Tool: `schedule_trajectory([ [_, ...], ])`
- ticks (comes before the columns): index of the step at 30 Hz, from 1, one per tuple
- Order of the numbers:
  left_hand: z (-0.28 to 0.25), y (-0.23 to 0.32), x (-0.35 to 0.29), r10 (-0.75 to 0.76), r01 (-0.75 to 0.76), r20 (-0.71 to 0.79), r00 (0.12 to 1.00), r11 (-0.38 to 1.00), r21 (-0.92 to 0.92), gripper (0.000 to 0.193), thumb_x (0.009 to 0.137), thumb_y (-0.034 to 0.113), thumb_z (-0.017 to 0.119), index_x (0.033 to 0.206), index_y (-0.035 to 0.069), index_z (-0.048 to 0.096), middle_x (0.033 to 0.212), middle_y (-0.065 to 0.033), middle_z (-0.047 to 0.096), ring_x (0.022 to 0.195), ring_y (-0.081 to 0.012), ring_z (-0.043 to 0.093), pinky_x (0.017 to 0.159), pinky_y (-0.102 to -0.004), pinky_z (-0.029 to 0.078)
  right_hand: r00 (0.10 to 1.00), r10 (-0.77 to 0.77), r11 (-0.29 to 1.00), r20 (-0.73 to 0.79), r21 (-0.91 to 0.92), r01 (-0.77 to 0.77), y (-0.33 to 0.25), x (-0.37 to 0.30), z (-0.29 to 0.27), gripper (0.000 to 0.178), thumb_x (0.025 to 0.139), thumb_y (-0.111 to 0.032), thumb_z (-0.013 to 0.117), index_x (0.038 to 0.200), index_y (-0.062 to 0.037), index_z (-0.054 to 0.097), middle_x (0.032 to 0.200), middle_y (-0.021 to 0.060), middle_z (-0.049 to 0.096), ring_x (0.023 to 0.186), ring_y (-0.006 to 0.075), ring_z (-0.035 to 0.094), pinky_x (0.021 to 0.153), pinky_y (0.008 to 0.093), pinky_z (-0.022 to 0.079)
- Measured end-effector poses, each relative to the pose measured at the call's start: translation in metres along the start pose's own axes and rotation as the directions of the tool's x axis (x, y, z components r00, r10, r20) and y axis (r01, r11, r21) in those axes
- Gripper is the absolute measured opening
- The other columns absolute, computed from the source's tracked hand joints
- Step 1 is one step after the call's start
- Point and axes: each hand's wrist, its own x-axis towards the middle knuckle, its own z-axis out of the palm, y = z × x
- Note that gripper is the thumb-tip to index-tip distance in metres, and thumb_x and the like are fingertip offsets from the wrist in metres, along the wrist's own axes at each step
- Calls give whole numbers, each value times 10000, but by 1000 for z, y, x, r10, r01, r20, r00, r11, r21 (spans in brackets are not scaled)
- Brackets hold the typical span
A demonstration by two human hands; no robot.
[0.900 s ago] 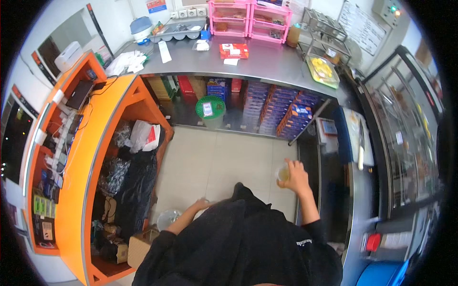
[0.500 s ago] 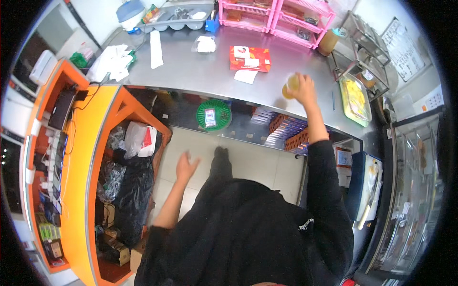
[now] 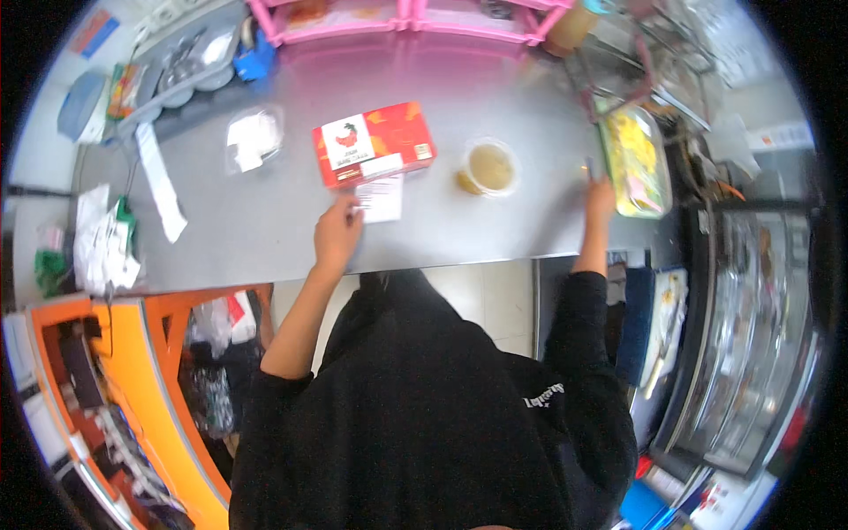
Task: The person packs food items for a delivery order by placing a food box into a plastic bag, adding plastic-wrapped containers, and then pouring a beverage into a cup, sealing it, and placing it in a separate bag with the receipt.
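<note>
My left hand (image 3: pixel 338 234) is at the left edge of a white paper slip (image 3: pixel 382 201), its fingers curled together there. The slip lies partly under a red box (image 3: pixel 374 145) with a white panel. To the right of the box stands a round clear cup (image 3: pixel 489 169) of yellowish liquid, touched by neither hand. My right hand (image 3: pixel 600 203) is closed around a thin pen (image 3: pixel 589 166), whose end sticks up past the fingers. Right beside that hand sits a clear-lidded tray (image 3: pixel 640 168) of yellow pieces.
All this rests on a steel counter (image 3: pixel 424 231). Pink drawers (image 3: pixel 411 18) line its back edge. On the left lie a small clear packet (image 3: pixel 253 140), a white strip (image 3: pixel 162 184) and white bags (image 3: pixel 102 238). A metal rack (image 3: pixel 645 66) is at the back right.
My right hand has let go of the cup, now on the counter, and moved right to grasp the pen. My left hand has risen from below the counter to the slip. The view is closer to the counter.
</note>
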Motion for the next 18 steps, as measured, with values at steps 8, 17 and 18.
schedule_trajectory([
  [8,-19,-2,-3,146,-161,96,985,971,174,158,705,143,627,862,125,626,681,-61,515,641,-226,546,567,-329,441,992,-101,994,-80,40,104,37,15,18,242,804,-140,469,998,-49,580,916,165,594,838,318,572,726,383,456],
  [17,-37,-28,15,515,-569,255,819,786,241,216,700,186,632,907,126,639,719,-37,501,689,-200,525,598,-317,444,681,-718,668,144,414,618,-203,-228,-128,343,821,-99,403,1120,-216,522,818,111,595,738,268,606,636,371,488],
  [18,-39,-31,17,546,-601,266,794,768,221,227,700,190,631,918,126,636,716,-36,497,689,-201,523,597,-319,442,681,-719,681,137,336,651,-228,-246,-110,290,799,-117,435,1053,-205,544,678,68,546,625,226,595,527,354,482],
])
